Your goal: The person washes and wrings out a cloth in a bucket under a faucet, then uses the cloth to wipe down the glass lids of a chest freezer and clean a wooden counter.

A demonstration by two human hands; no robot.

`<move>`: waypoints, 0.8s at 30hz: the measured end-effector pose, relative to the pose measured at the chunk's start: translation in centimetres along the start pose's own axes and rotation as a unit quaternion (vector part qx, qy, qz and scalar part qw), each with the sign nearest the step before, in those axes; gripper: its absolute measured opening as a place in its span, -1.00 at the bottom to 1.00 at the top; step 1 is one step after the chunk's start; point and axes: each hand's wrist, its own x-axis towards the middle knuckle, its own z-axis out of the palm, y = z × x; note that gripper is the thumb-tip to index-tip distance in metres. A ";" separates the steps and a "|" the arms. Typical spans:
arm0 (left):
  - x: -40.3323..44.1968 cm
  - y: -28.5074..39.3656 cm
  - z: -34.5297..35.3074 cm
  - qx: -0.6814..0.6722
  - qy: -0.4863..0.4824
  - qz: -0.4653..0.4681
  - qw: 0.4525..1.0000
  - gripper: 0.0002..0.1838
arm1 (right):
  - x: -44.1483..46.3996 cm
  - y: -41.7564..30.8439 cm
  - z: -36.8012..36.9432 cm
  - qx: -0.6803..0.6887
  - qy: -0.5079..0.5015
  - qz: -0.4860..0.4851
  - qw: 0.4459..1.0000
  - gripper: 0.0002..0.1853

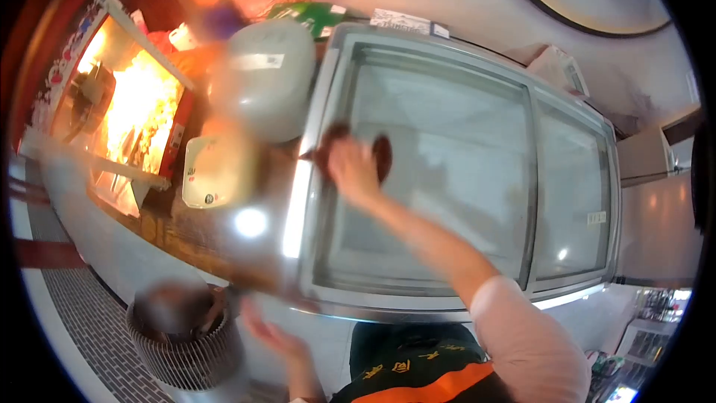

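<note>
Cloth (382,158) — reddish-brown — lies under the right hand (353,169) on freezer glass (455,201).

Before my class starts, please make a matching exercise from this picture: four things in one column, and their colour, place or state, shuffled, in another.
1. cloth
2. bin
3. apron
4. left hand

A. dark, with an orange stripe
B. low beside the bin, seemingly empty
C. at the right hand, over the freezer glass
D. round, with ribbed sides

Pairs: 1-C; 2-D; 3-A; 4-B
</note>
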 end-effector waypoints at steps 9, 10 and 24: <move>2.3 6.9 5.7 -0.078 0.014 0.155 0.985 -0.57 | -19.9 -9.1 -5.8 0.182 -0.252 -0.173 0.935 -0.82; 1.8 8.6 6.5 -0.097 0.001 0.160 0.982 -0.57 | -21.7 -6.9 -7.9 0.214 -0.245 -0.181 0.928 -0.84; -12.4 18.0 11.5 -0.140 -0.131 0.300 0.934 -0.60 | -48.1 23.2 -48.2 -0.308 -0.269 0.453 0.792 -0.79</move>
